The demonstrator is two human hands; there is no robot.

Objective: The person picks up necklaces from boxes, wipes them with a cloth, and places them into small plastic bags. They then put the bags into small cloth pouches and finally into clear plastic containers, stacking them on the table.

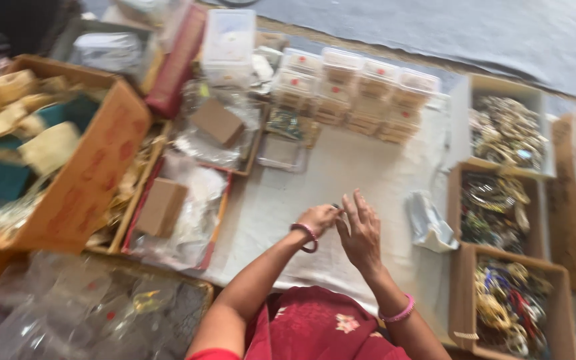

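My left hand (319,218) pinches a tiny dark trinket (337,207), likely light and slippery, best gripped at its edges; my right hand (360,233) hovers with fingers spread.

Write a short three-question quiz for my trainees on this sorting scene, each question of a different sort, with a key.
1. True or false: the left hand and the right hand are close together above the white cloth.
2. What fills the open boxes on the person's right? A) bangles and jewellery B) fruit C) tools
3. Fill in: the stacked clear plastic cases stand at the cloth's ____ edge.

Key: 1 true; 2 A; 3 far.
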